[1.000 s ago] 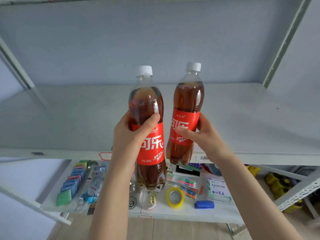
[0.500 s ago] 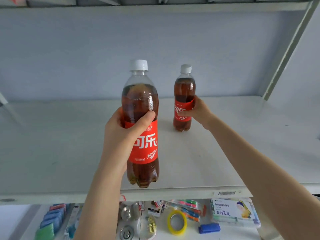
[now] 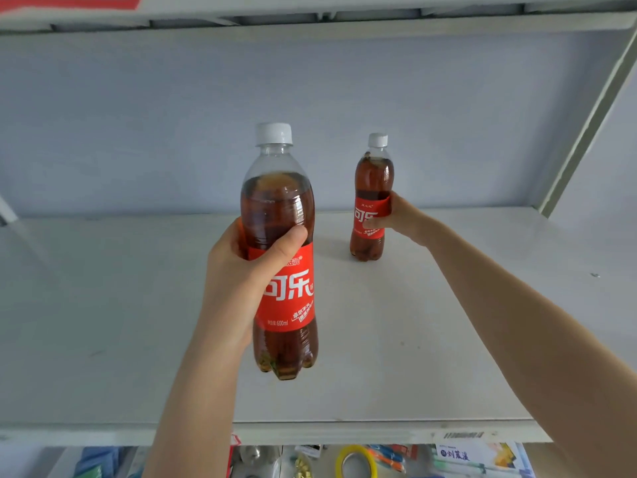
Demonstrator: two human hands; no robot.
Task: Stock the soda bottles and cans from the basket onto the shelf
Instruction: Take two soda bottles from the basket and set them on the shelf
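Fingers of the left hand (image 3: 238,281) curl tightly round the near cola bottle (image 3: 281,257), thumb pressed across the top edge of its red label; the bottle is upright and its base appears to hang clear above the front part of the white shelf (image 3: 431,357). That label carries large white characters "可乐" and small print reading "600ml". A white cap tops it, and dark brown soda fills it to the shoulder. The right hand (image 3: 401,219) is wrapped closed round the far cola bottle (image 3: 372,198) at its label, fingertips showing on the front, with the same "可乐" partly covered. This bottle stands upright with its base on the shelf toward the back edge, right of the middle, near the pale blue wall. Along the shelf's front edge sits a small barcode sticker (image 3: 463,435). Below, on a lower shelf, lie a yellow tape roll (image 3: 356,462) and a packet (image 3: 475,455) printed with blue Chinese writing.
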